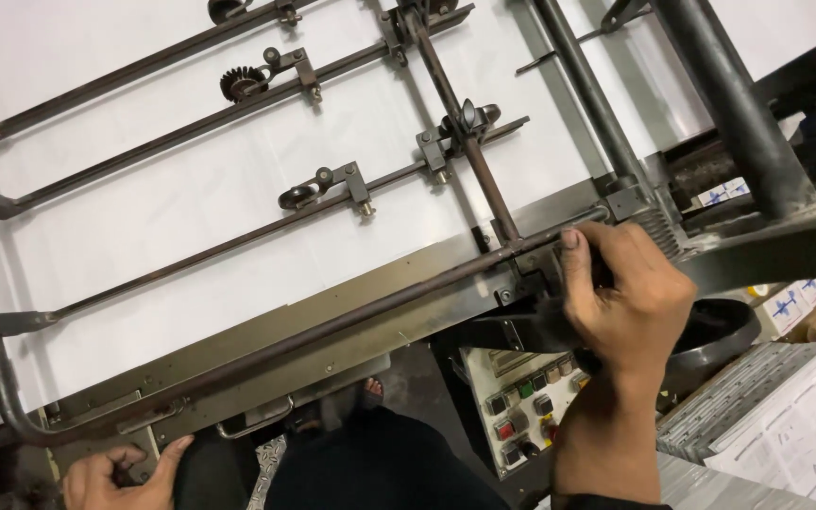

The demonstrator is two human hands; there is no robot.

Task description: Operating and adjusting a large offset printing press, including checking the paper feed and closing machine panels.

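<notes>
While the right hand [627, 288] grips the long rod [332, 326], the left hand [115, 477] rests open below it

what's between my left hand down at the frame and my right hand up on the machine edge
In the head view, a long brown rod and the metal edge rail beneath it span from the left hand to the right hand, with a small handle hanging under the rail.
</notes>
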